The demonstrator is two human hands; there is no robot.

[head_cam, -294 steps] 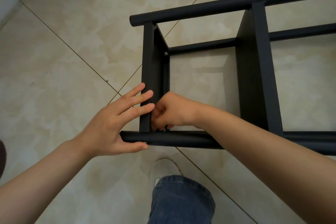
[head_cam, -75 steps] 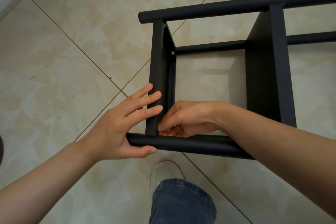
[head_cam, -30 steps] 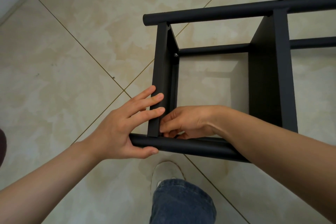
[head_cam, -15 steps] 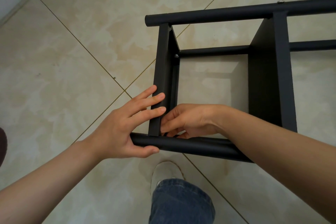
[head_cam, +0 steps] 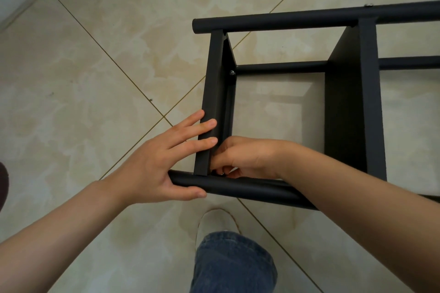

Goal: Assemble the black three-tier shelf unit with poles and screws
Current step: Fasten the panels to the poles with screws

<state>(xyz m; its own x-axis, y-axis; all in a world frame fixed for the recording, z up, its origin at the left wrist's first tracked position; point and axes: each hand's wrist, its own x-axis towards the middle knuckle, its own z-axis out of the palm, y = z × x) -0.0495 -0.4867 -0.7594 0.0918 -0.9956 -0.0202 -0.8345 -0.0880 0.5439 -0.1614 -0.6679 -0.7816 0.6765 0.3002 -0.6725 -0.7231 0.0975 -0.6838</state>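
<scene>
Shelf unit [head_cam: 345, 112], on its side on the floor [head_cam: 95, 78]. At the near-left corner: right hand [head_cam: 247, 157] curled, fingertips pinching what looks like a small silver screw [head_cam: 222, 173] where end panel [head_cam: 212, 102] meets near pole [head_cam: 238, 188]. Left hand [head_cam: 157, 166] straight-fingered against the panel's outer face, thumb along the pole, bracing, gripping nothing. Against half a second back: right fingers tucked tighter into the corner, left hand and frame unmoved. Reads as hand-turning mid-way, joint probably not yet tight. Far screw [head_cam: 231, 73] already seated where a lower pole meets the panel. Long axis along the poles, left to right, running out of view rightward; pole ends pointing left.
</scene>
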